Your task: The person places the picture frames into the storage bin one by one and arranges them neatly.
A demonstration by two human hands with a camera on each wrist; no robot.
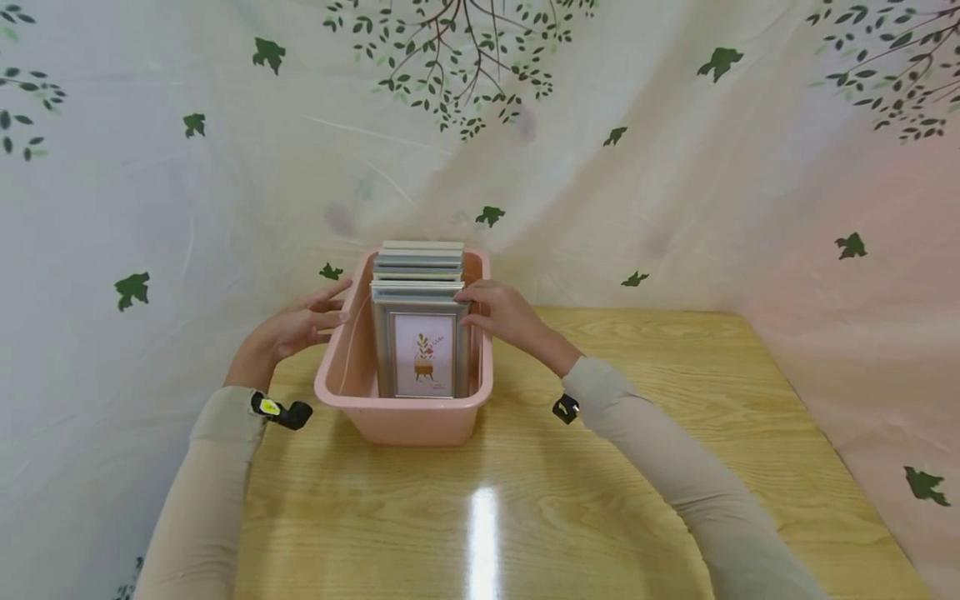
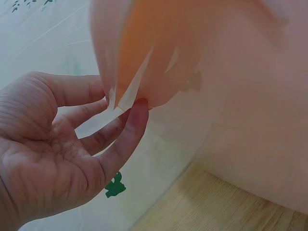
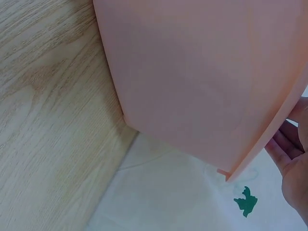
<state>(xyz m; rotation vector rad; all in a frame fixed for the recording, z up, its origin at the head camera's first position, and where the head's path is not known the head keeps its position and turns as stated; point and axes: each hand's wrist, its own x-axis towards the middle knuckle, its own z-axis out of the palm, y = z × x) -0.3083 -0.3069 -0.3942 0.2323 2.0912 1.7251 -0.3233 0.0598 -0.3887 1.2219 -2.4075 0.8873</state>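
A pink plastic bin [image 1: 420, 425] stands on the wooden table, holding several picture frames upright one behind another. The front picture frame [image 1: 423, 354] is grey with a potted-plant print. At the bin's left rim is my left hand [image 1: 296, 329], its digits pinching the rim; the left wrist view shows the hand [image 2: 62, 139] and the pink rim [image 2: 103, 48] between its digits. My right hand [image 1: 513, 317] reaches over the right rim and grips the front frame's upper right edge. In the right wrist view the bin wall [image 3: 187, 72] hides that hand's [image 3: 298, 163] fingertips.
The wooden table [image 1: 637, 467] extends to the right and in front of the bin. A pale cloth backdrop [image 1: 600, 192] with leaf and bird prints hangs close behind the bin and down the left side.
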